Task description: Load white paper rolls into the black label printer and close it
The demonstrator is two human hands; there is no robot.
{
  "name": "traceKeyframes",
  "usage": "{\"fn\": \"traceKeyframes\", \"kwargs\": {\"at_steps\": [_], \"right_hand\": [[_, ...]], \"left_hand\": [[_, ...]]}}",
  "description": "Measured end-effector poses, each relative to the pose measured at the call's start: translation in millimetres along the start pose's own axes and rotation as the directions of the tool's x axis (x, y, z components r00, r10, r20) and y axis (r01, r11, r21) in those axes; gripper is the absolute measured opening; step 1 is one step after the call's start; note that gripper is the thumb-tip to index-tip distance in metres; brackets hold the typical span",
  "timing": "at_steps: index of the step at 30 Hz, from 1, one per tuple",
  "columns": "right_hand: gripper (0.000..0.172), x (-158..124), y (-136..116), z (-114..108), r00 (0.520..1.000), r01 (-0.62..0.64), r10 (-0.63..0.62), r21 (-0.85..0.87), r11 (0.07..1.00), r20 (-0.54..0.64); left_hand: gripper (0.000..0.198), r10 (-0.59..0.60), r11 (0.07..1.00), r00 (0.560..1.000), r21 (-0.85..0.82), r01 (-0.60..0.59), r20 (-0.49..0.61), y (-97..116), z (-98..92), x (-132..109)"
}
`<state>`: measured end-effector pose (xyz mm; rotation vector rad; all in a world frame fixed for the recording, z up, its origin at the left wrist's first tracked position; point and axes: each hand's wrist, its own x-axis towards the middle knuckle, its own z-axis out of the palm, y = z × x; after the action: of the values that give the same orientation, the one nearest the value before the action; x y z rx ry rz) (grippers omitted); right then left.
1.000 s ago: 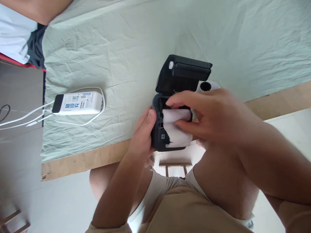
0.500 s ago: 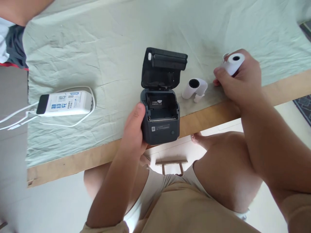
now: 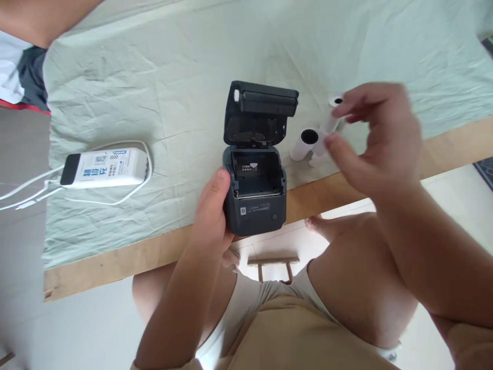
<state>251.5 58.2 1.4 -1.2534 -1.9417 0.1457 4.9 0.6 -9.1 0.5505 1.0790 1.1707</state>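
A dark label printer [image 3: 256, 216] with its lid [image 3: 262, 110] raised is held at the table's front edge by my left hand [image 3: 211, 208], thumb on its left side. Its paper bay shows no roll. To the right of it stands a white paper roll [image 3: 299, 149] with a dark core and a loose strip. Just behind that is a second white roll [image 3: 329, 121] with a smaller core hole. Over these two rolls hovers my right hand [image 3: 381, 133], slightly blurred, thumb and fingers apart, nothing seen between them.
On the left of the green cloth [image 3: 185, 87] lies a white power strip [image 3: 106, 168] with white cables running off the left edge. Another person's arm [image 3: 46, 18] shows at the upper left. A wooden edge [image 3: 115, 262] runs along the table's front; a stool [image 3: 273, 262] is below.
My right hand has let go of the narrow-cored paper roll, now standing beside the other roll, after moving left with it. My left hand still holds the printer in nearly the same place.
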Motion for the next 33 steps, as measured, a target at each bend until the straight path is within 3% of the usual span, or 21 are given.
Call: {"fn": "traceKeyframes", "kwargs": {"at_steps": [2,6,10,12,16,21,26,29,33], "right_hand": [[0.039,-1,-3,11,0.995,0.028,-0.023,-0.051,0.998,0.093],[0.042,0,6,28,0.973,-0.076,0.097,-0.104,0.992,0.21],[0.056,1,10,29,0.97,-0.169,0.147,0.104,0.98,0.195],[0.051,1,4,26,0.979,-0.19,0.167,0.219,0.957,0.119],[0.033,-1,-24,12,0.992,-0.077,0.098,0.242,0.967,-0.077],[0.037,-3,-62,4,0.976,0.185,-0.208,0.249,0.951,0.067],[0.022,1,-71,22,0.988,0.087,-0.097,0.088,0.992,0.117],[0.016,6,-68,30,0.979,0.132,-0.139,0.054,0.99,0.151],[0.022,5,-69,31,0.967,0.192,-0.21,0.129,0.973,0.143]], "left_hand": [[0.045,0.015,1.0,1.0,0.013,-0.015,-0.003,0,0.1,0],[0.045,0.013,1.0,1.0,0.02,-0.012,-0.02,0,-0.2,-1],[0.046,-0.034,0.999,0.999,0.016,0.035,-0.011,0,-1.0,-2],[0.045,-0.024,1.0,1.0,0.015,0.024,0.001,1,-1.4,-2],[0.042,0.042,0.999,0.997,-0.01,-0.041,0.059,1,-2.5,-1],[0.049,0.097,0.994,0.989,0.028,-0.101,0.114,1,-2.6,-3],[0.046,0.115,0.991,0.988,0.055,-0.121,0.104,3,-0.3,-4],[0.042,0.105,0.992,0.99,0.065,-0.111,0.095,4,-0.4,-5],[0.034,0.118,0.992,0.987,0.038,-0.123,0.109,2,-2.5,-6]]}}
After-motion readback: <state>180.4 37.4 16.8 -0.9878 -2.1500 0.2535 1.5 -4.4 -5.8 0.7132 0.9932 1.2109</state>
